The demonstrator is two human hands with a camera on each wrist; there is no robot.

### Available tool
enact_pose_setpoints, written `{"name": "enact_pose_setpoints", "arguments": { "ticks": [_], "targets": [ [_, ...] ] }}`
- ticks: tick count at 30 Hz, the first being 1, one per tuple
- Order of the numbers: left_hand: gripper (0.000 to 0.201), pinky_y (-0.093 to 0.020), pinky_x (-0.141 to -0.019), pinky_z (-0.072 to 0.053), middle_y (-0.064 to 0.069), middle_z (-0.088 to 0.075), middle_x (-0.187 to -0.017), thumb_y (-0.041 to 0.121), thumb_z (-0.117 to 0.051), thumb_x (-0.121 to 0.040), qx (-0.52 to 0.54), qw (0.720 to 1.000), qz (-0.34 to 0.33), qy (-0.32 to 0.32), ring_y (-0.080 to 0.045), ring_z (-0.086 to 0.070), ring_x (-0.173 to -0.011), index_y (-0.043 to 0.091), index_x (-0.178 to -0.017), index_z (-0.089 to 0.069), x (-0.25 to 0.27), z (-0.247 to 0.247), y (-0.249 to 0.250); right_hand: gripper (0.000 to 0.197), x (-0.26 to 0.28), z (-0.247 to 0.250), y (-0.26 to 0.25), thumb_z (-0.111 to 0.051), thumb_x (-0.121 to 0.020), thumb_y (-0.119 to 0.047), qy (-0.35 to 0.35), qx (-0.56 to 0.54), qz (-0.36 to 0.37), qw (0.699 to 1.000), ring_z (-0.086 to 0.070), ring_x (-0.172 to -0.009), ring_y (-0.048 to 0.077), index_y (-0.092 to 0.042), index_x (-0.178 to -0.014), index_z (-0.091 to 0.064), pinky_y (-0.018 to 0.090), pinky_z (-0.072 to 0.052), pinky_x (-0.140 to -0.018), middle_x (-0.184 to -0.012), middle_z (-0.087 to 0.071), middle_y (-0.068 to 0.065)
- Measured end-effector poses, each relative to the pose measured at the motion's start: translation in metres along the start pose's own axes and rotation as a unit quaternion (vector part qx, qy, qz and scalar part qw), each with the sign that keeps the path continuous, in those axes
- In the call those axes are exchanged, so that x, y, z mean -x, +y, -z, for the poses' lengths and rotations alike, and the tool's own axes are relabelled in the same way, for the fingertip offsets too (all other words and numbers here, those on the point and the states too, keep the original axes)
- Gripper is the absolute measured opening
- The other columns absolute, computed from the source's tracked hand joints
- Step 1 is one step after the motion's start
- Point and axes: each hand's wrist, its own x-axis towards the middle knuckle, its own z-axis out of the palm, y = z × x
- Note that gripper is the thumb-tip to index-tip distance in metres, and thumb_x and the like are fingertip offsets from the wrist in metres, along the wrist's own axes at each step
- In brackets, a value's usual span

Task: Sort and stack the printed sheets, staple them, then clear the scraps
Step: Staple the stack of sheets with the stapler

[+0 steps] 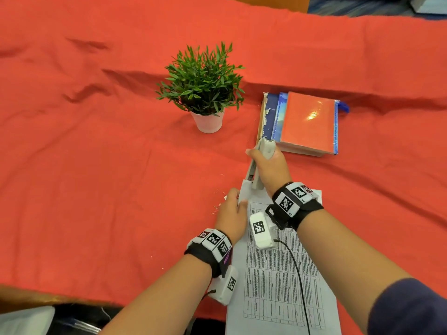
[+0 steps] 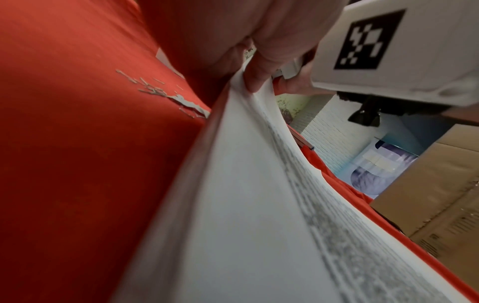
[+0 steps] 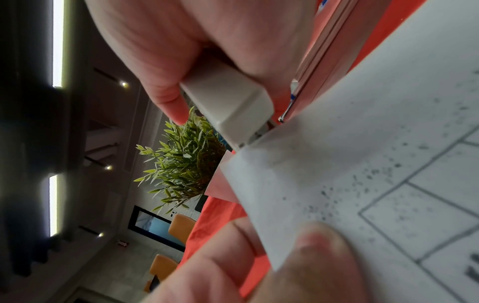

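Note:
A stack of printed sheets [image 1: 278, 274] with tables of text lies on the red cloth, its far left corner lifted. My left hand [image 1: 232, 209] pinches that corner's edge, thumb on top of the printed sheets [image 2: 259, 184]. My right hand [image 1: 271, 165] grips a grey stapler [image 1: 260, 163], whose mouth sits over the top corner of the paper. In the right wrist view the stapler [image 3: 233, 106] meets the corner of the printed sheets [image 3: 362, 164], with my left hand's fingers [image 3: 298, 266] below. Small paper scraps [image 2: 166, 96] and loose staples lie on the cloth left of the stack.
A potted green plant [image 1: 203, 85] in a white pot stands behind the hands. A pile of books [image 1: 304, 122] with an orange cover on top lies at the right, just beyond the stapler. The red cloth [image 1: 96, 153] stretches wide to the left.

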Motion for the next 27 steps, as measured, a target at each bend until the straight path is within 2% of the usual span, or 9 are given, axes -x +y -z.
{"name": "enact_pose_setpoints", "arguments": {
  "ticks": [3,5,10,15,17,20,23,27],
  "targets": [
    [0.014,-0.031,-0.056,-0.033,0.004,-0.044,-0.067,0.017,-0.042,-0.100,-0.001,1.000,-0.003,-0.006,-0.012,-0.037,-0.056,0.018,-0.086,-0.038,0.001,0.000,-0.001,0.022,-0.003,-0.002,0.002,-0.068,-0.084,-0.025,-0.002,0.006,-0.006,1.000,-0.046,-0.066,0.015,-0.017,-0.076,-0.050,0.031,-0.040,-0.066,-0.070,-0.047,0.002],
    [0.011,-0.034,-0.060,-0.037,0.003,-0.045,-0.068,0.018,-0.042,-0.100,-0.002,1.000,-0.002,-0.009,-0.014,-0.039,-0.059,0.016,-0.089,-0.040,0.001,0.001,-0.003,0.023,-0.006,-0.003,0.001,-0.068,-0.084,-0.029,-0.008,0.009,-0.014,1.000,-0.044,-0.068,0.016,-0.015,-0.080,-0.051,0.032,-0.039,-0.067,-0.072,-0.045,0.005],
    [0.010,-0.044,-0.069,-0.047,-0.006,-0.056,-0.077,0.019,-0.042,-0.100,0.007,1.000,0.008,-0.011,-0.018,-0.047,-0.065,0.011,-0.098,-0.045,-0.001,0.001,-0.008,0.019,-0.008,-0.003,0.004,-0.063,-0.088,-0.031,0.004,-0.007,-0.041,0.999,-0.044,-0.067,0.016,-0.014,-0.085,-0.054,0.030,-0.039,-0.067,-0.072,-0.045,0.003],
    [0.011,-0.046,-0.069,-0.047,-0.013,-0.059,-0.080,0.021,-0.042,-0.099,0.016,1.000,0.014,-0.006,-0.018,-0.047,-0.065,0.011,-0.098,-0.047,-0.002,0.001,-0.010,0.018,-0.006,0.001,0.007,-0.060,-0.090,-0.032,0.010,0.001,-0.018,1.000,-0.044,-0.065,0.013,-0.015,-0.084,-0.057,0.027,-0.039,-0.063,-0.070,-0.046,0.000],
    [0.011,-0.045,-0.067,-0.047,-0.010,-0.056,-0.077,0.020,-0.042,-0.099,0.015,1.000,0.010,-0.007,-0.018,-0.046,-0.064,0.010,-0.098,-0.047,-0.002,0.001,-0.008,0.018,-0.002,0.001,0.011,-0.060,-0.091,-0.031,0.004,0.020,-0.001,1.000,-0.043,-0.063,0.010,-0.015,-0.084,-0.057,0.025,-0.038,-0.062,-0.070,-0.047,-0.002],
    [0.011,-0.041,-0.062,-0.045,-0.002,-0.052,-0.071,0.020,-0.042,-0.100,-0.002,1.000,0.002,-0.012,-0.017,-0.044,-0.059,0.010,-0.100,-0.047,-0.002,0.002,-0.005,0.021,0.001,-0.002,0.016,-0.060,-0.091,-0.031,-0.003,0.021,0.013,1.000,-0.040,-0.057,0.004,-0.017,-0.079,-0.052,0.025,-0.037,-0.062,-0.065,-0.044,-0.007],
    [0.011,-0.042,-0.065,-0.045,-0.004,-0.052,-0.071,0.018,-0.043,-0.099,-0.011,1.000,-0.008,-0.011,-0.022,-0.046,-0.062,0.008,-0.099,-0.046,-0.001,0.002,-0.004,0.027,-0.001,-0.006,0.015,-0.059,-0.091,-0.034,0.003,0.009,0.006,1.000,-0.039,-0.060,0.008,-0.019,-0.072,-0.047,0.027,-0.036,-0.062,-0.065,-0.041,-0.003],
    [0.010,-0.042,-0.065,-0.044,-0.003,-0.050,-0.070,0.017,-0.043,-0.099,-0.019,1.000,-0.018,-0.014,-0.020,-0.044,-0.062,0.008,-0.100,-0.045,-0.001,0.002,-0.006,0.036,-0.007,-0.010,0.011,-0.060,-0.090,-0.036,0.005,0.004,0.001,1.000,-0.034,-0.047,0.002,-0.023,-0.063,-0.040,0.015,-0.033,-0.049,-0.055,-0.037,-0.013]
  ]
}}
